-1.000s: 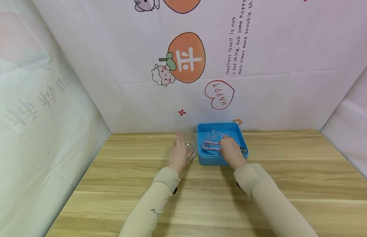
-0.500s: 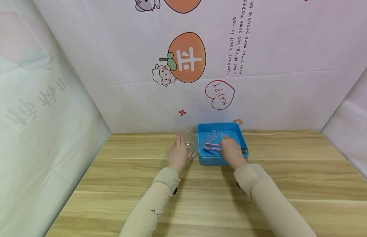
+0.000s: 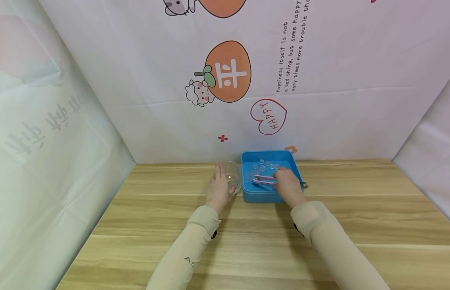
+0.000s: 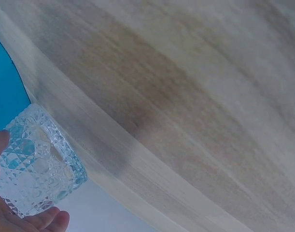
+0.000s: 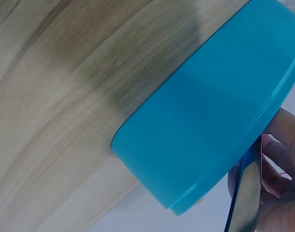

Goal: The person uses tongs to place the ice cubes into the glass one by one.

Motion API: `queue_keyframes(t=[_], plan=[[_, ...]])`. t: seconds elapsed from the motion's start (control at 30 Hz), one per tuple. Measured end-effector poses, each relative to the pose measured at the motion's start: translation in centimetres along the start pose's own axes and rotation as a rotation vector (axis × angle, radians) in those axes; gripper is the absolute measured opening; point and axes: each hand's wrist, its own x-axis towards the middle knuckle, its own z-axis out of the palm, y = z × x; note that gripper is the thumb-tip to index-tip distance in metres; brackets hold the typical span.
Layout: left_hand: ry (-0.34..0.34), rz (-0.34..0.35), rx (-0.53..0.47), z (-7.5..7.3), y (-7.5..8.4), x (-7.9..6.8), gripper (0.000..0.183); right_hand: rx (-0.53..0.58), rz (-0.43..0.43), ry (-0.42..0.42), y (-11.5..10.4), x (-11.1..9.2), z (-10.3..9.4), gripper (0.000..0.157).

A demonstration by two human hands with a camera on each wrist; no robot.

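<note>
A clear glass with a cut diamond pattern stands against the left side of a blue box. My left hand holds it, with the thumb on one side and fingers on the other in the left wrist view. Over the box, my right hand grips tongs with pinkish-purple ends. The tongs' ends point left, low inside the box, and their metal tail sticks out past the box's right rim. Several small clear cubes lie on the box floor. Whether a cube sits between the tongs' ends cannot be made out.
Both things stand at the back of a wood-grain table. A white printed cloth hangs directly behind the blue box, and another cloth closes off the left side.
My right hand has shifted slightly right with the tongs, and their ends have come closer together. The metal tail now reaches past the box rim. My left hand and the glass have stayed put.
</note>
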Motion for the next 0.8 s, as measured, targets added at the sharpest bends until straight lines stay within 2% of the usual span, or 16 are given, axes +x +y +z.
queue_keyframes(t=[0.2,0.4,0.53,0.7,0.8], plan=[[-0.001,0.002,0.013,0.0,0.1,-0.1,0.089,0.01,-0.027,0.032,0.7,-0.1,-0.2,0.028],[-0.012,-0.005,-0.016,-0.1,0.1,-0.1,0.089,0.029,-0.049,0.096,1.5,-0.6,-0.3,0.029],[-0.006,-0.001,-0.015,0.0,0.1,-0.1,0.089,0.058,-0.066,0.175,1.9,-0.8,-0.2,0.03],[-0.001,0.005,-0.01,-0.1,0.2,-0.2,0.089,0.06,-0.137,0.303,2.4,-0.9,-0.2,0.03],[-0.004,0.005,-0.013,-0.2,0.2,-0.2,0.089,0.056,-0.171,0.35,2.5,-1.0,-0.3,0.031]])
